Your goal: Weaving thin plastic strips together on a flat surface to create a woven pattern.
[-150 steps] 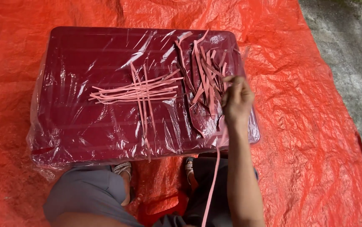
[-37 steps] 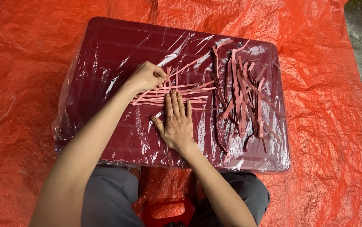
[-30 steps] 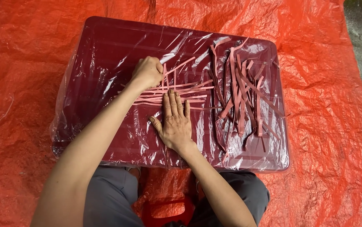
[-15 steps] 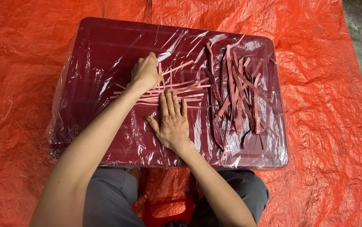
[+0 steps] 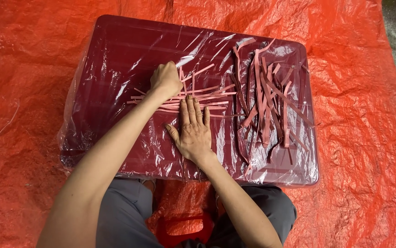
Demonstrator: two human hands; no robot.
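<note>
A small set of pink strips (image 5: 193, 96) lies crosswise near the middle of the plastic-wrapped maroon table (image 5: 115, 59), only a few interlaced, judging by the big loose pile of strips (image 5: 269, 101) waiting at three o'clock. The right hand (image 5: 193, 133) lies flat and open, pinning their near ends; the left hand (image 5: 165, 79), at eleven o'clock from it, is curled, pinching one strip
</note>
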